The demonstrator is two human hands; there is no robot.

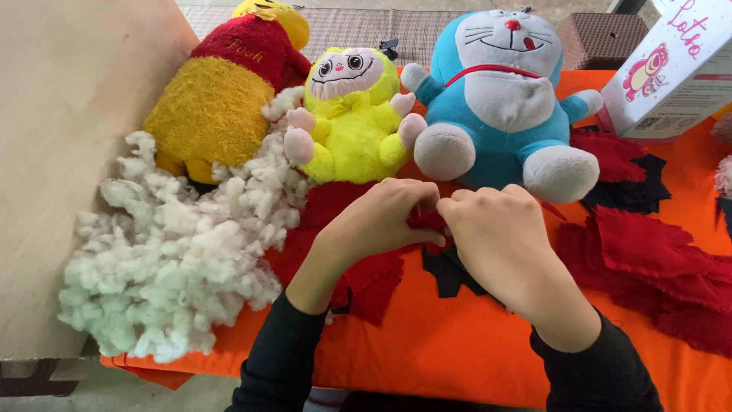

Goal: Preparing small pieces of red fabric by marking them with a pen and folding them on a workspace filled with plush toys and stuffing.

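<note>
My left hand (377, 221) and my right hand (499, 236) meet at the middle of an orange cloth (427, 351). Both pinch a small piece of red felt (427, 221) between their fingertips. More red felt (366, 286) lies under my left wrist, and a black felt piece (450, 275) lies beneath my hands. Just beyond my fingers sit a yellow plush toy (351, 122) and a blue and white plush cat (496, 99). Both my arms wear black sleeves.
A heap of white stuffing (175, 252) lies at left beside a yellow and red plush bear (221, 91). Red felt scraps (656, 259) and black ones (629, 191) spread at right. A white box (679, 69) stands at the far right. Brown board (53, 152) lies at left.
</note>
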